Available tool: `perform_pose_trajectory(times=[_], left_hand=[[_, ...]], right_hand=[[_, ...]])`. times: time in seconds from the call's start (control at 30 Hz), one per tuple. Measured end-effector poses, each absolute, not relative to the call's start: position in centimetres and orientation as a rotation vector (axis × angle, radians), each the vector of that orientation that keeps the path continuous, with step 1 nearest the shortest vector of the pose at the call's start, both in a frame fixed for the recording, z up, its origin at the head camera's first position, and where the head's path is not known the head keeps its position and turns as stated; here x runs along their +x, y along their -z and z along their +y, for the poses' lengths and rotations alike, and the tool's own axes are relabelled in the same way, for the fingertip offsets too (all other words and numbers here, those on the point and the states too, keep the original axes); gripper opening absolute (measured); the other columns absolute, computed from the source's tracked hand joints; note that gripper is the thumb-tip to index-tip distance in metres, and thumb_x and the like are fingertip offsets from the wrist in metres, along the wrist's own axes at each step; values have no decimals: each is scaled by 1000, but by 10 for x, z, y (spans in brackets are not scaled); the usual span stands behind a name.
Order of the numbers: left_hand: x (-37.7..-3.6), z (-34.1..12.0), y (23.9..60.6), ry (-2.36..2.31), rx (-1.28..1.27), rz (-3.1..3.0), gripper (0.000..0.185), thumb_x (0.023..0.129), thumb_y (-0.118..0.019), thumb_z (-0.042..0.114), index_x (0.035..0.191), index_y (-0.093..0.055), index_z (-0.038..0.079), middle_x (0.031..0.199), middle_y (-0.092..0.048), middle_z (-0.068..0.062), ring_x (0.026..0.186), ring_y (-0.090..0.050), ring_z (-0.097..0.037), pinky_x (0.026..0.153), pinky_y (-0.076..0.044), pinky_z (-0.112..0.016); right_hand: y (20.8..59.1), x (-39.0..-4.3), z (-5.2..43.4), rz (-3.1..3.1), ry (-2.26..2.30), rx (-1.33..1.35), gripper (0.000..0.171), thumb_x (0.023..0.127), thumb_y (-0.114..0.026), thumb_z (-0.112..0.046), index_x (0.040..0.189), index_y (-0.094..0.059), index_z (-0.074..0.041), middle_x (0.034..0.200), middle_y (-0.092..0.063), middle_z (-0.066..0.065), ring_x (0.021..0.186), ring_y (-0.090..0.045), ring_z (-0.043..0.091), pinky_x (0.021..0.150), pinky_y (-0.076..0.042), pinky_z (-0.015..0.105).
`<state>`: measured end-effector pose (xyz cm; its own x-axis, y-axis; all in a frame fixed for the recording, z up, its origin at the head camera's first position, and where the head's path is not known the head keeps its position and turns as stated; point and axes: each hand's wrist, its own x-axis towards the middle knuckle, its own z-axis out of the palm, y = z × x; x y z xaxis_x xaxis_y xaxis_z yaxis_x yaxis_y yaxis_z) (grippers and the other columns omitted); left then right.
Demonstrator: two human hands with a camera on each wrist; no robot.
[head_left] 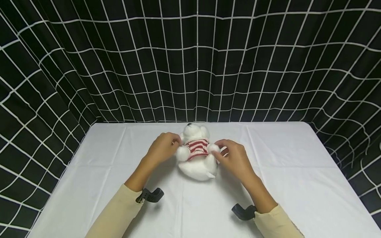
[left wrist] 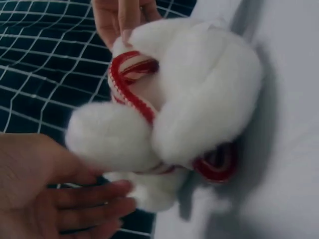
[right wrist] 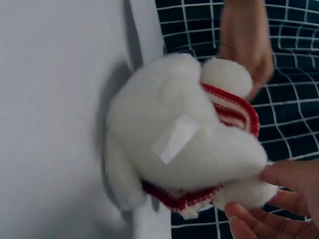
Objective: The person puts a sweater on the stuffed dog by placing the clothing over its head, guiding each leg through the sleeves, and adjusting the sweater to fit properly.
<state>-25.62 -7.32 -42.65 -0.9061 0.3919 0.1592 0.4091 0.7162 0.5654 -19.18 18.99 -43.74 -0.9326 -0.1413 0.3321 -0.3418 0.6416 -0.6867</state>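
A white plush bear (head_left: 197,168) in a red-and-white striped top (head_left: 197,147) lies face up on the white table, its dark nose toward the back edge. My left hand (head_left: 164,146) is at the bear's left-side arm in the head view. In the left wrist view its fingers (left wrist: 94,204) stretch out fairly straight beside that white arm (left wrist: 112,137). On the other side my right hand (head_left: 235,158) pinches the opposite arm (right wrist: 244,193), thumb on one side and fingers on the other. A white tag (right wrist: 175,139) sticks out from the bear's lower body.
The white cloth on the table (head_left: 143,142) shows fold creases. Behind it and along both sides hang black curtains (head_left: 205,59) with a white grid. Dark curved wrist mounts (head_left: 153,195) sit at both sleeve cuffs.
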Motion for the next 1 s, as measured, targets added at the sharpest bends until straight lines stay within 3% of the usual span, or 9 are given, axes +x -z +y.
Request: perform_pose_trajectory(times=[0.1,0.23,0.4,0.53,0.67,0.87,1.0], left_hand=[[-265,-62,422,1003,-639,-2846,10,95,-67,21,99,-73,15,81,-68,2,73,-59,-14,63,-47,-33],[-274,-50,425,1048,-655,-2869,20,89,-76,40,94,-75,20,90,-65,2,80,-59,-14,65,-47,-33],[-279,-46,432,828,-596,-2870,21,85,-81,36,76,-72,20,85,-62,4,75,-56,-14,61,-46,-34],[-277,-47,435,683,-515,-2790,24,86,-81,34,74,-68,18,79,-59,5,69,-55,-14,58,-46,-35],[-271,-50,443,808,-452,-2726,28,92,-74,41,78,-64,18,79,-58,4,67,-53,-13,56,-43,-33],[-268,-70,471,1334,-197,-2756,59,97,-56,60,73,-70,8,63,-64,-3,50,-60,-17,48,-45,-29],[-266,-76,488,1805,-124,-2852,65,96,-58,59,87,-77,-2,72,-72,-7,64,-69,-17,61,-57,-29]], right_hand=[[439,-193,185,-2581,-1128,380,22,82,-80,-3,102,-72,2,95,-72,13,72,-70,22,64,-57,29],[440,-195,182,-2559,-1117,396,18,80,-78,2,97,-72,2,90,-72,11,70,-68,18,62,-56,29],[439,-194,182,-2553,-1110,430,15,77,-75,6,91,-72,0,86,-72,9,68,-67,17,60,-55,26],[436,-194,182,-2565,-1080,430,14,75,-72,7,86,-73,-1,84,-72,8,67,-66,16,59,-53,26],[435,-193,186,-2616,-1100,395,14,76,-72,2,89,-72,-3,87,-72,7,71,-68,19,62,-54,30],[439,-198,193,-2702,-1236,328,10,89,-73,-11,97,-69,-6,98,-72,9,93,-68,26,74,-56,37],[444,-203,191,-2688,-1418,270,21,97,-70,-29,90,-71,-8,98,-74,7,97,-69,25,80,-56,39]])
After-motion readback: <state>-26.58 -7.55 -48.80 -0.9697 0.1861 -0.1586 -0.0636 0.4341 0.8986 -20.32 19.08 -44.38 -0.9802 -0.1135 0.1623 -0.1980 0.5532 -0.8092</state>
